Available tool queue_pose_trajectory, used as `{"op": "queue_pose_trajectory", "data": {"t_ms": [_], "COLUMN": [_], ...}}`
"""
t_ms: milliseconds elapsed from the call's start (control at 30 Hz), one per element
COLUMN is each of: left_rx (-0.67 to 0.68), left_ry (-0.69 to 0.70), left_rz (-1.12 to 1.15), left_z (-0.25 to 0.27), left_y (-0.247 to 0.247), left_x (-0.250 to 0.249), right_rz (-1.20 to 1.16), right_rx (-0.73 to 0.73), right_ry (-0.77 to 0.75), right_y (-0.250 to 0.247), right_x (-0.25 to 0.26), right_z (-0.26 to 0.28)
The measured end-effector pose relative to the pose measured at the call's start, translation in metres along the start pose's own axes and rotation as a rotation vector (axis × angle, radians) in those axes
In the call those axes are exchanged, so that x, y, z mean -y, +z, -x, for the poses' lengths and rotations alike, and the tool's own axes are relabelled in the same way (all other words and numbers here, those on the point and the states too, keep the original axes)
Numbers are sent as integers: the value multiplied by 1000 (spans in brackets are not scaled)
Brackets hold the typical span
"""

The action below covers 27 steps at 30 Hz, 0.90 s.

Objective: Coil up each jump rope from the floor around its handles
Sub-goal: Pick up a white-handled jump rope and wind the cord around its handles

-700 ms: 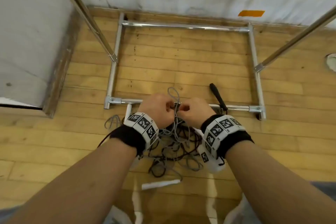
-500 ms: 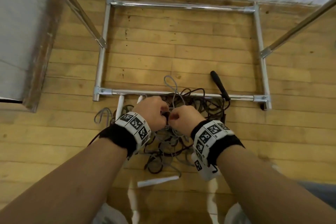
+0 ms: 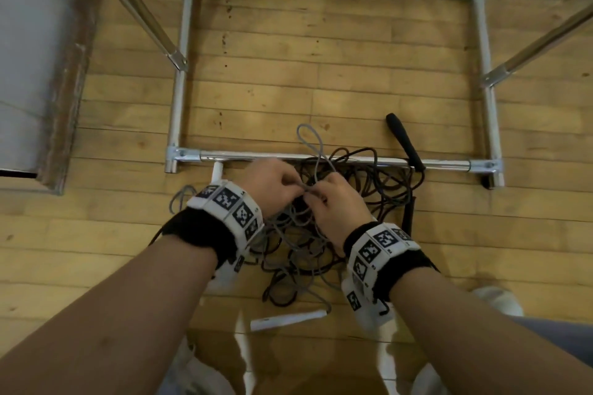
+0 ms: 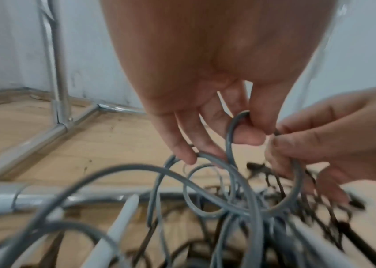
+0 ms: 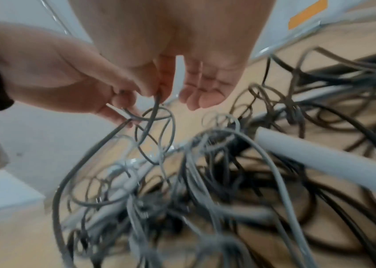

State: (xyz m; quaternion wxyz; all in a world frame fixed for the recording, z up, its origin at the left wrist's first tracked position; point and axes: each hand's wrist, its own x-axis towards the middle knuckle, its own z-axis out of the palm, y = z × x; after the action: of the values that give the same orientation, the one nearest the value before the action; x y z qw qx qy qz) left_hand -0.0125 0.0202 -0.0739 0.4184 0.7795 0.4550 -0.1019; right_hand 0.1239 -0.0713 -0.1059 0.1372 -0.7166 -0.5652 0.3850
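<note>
Together left hand, right hand pinch smooth grey cord above tangled loops.

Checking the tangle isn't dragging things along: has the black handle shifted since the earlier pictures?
No. The black handle still lies across the frame's near bar, close to its right corner.

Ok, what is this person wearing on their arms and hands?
Forearms and both hands are bare: no gloves, no sleeves. Each wrist carries a black fabric cuff, the left cuff and right cuff, wrapped by a white band of square black-and-white markers: left band, right band. A white block hangs under each wrist.
</note>
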Motion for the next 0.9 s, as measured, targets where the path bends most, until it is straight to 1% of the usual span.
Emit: {"op": "queue_pose_trajectory", "data": {"t_ms": [33, 133, 233, 300, 400, 467, 633, 767, 900], "left_rx": [-74, -266, -362, -406, -458, -484, -537, -557, -546], "left_ry": [6, 61, 112, 136, 205, 254, 391, 436, 437], "left_rz": [58, 181, 274, 308, 386, 399, 432, 471, 516], "left_z": [3, 18, 40, 57, 92, 117, 171, 203, 227], "left_y": [-11, -42, -70, -89, -121, -140, -171, -182, -186], "left_x": [-6, -30, -62, -84, -121, -145, -191, -218, -235], "right_rz": [-47, -201, -254, -261, -231, -213, -178, -159, -79], "right_rx": [-66, -201, -347, -402, -514, -588, -689, -727, -682], "right_ry": [-8, -48, -141, -208, -321, -401, -535, -583, -595], "right_y": [-11, -51, -96, -125, -170, -199, -259, -296, -325], "right_x": [8, 40, 76, 102, 138, 163, 219, 252, 281], "right_z": [-2, -3, 8, 18, 41, 59, 108, 139, 160]}}
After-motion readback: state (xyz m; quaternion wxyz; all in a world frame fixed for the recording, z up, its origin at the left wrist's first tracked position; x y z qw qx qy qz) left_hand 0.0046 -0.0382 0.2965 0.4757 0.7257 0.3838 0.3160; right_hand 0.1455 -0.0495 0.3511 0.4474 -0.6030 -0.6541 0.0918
